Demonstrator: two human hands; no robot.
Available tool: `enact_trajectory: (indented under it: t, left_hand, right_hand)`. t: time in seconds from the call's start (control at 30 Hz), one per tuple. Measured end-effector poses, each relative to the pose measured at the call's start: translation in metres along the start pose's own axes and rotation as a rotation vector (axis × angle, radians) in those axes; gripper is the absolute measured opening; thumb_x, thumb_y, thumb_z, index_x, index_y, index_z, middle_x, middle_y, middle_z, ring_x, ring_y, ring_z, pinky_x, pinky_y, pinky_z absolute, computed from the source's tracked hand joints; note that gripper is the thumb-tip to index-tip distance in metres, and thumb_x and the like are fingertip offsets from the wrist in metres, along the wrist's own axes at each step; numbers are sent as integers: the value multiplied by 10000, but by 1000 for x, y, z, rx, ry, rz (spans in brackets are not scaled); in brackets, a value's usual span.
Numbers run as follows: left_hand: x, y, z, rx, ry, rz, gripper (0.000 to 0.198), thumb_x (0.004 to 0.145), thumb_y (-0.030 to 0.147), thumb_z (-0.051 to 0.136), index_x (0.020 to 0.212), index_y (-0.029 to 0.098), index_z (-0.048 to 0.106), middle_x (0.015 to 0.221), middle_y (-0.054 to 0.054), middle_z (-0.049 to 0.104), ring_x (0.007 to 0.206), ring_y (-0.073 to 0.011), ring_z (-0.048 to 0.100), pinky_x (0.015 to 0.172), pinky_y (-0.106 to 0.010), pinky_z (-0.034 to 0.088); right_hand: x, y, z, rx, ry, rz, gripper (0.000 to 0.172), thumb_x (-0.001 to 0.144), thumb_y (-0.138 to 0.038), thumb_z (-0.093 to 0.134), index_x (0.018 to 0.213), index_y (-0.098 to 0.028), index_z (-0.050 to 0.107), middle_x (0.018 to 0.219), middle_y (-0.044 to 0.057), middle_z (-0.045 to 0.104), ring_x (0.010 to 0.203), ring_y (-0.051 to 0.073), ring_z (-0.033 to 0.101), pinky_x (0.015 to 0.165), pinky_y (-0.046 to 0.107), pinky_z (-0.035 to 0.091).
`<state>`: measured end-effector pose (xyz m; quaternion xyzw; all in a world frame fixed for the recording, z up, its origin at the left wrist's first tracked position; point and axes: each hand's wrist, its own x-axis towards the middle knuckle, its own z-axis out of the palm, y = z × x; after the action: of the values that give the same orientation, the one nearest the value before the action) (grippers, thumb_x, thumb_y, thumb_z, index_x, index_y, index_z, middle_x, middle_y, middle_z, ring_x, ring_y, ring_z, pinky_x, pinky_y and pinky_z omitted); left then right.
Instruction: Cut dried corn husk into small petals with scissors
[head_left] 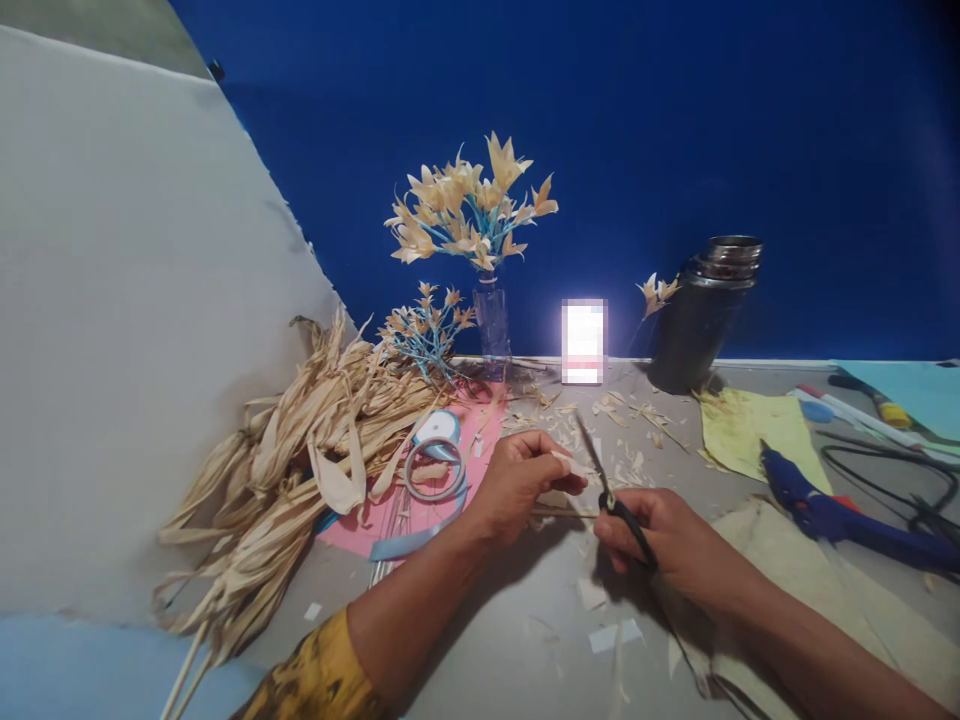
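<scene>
My left hand (517,480) pinches a small strip of dried corn husk (568,464) over the grey table (525,620). My right hand (664,540) is closed round the black handles of a pair of scissors (607,485). The blades point up and away, and their edge meets the husk piece. Small husk offcuts (622,420) lie scattered on the table just beyond both hands.
A heap of dried husks (300,460) lies left, beside tape rolls (435,460) on pink paper (390,515). Husk flowers stand in a glass vase (491,320); a lit phone (583,342) and a steel flask (705,310) stand behind. A blue glue gun (832,515) rests right.
</scene>
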<state>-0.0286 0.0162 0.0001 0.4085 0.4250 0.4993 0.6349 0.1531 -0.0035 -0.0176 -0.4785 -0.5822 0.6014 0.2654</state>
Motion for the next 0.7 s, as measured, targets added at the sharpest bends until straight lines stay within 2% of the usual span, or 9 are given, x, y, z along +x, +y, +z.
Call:
enact_trajectory:
  t: [0.1,0.2,0.43,0.6,0.7]
  left_hand:
    - [-4,-5,4,77,-14,-36,117,625,205,739,643,163,631,638,-29,648,578,-135,616,605,-266,463]
    - [-8,-10,8,86,-91,-65,144,627,235,763,657,158,645,653,-37,642,564,-127,586,596,-271,454]
    - [-13,-15,14,-86,-167,-174,194,629,242,761,764,160,648,685,-35,666,607,-129,601,619,-253,443]
    - [-9,-23,13,-85,-208,-181,268,618,276,835,689,148,610,563,9,591,513,-94,528,545,-220,387]
    - [-7,-28,9,-120,-323,-212,300,617,286,857,659,142,596,560,0,596,509,-99,550,539,-220,386]
  right_hand:
    - [1,-6,-1,133,221,-82,363,641,-454,848,805,-187,666,680,-2,638,623,155,541,597,281,418]
    - [0,-7,-3,179,308,-102,402,612,-403,885,875,-191,665,710,-6,654,650,167,571,625,291,451]
    - [-2,-5,-3,241,300,-124,341,628,-339,874,834,-184,651,714,7,681,652,188,626,619,296,492]
    - [-4,-4,-4,252,201,-143,288,650,-278,861,825,-192,648,679,-16,678,631,169,628,597,269,484]
    - [-8,-8,-7,257,109,-160,260,668,-246,853,817,-200,644,655,-11,697,644,185,665,607,270,499]
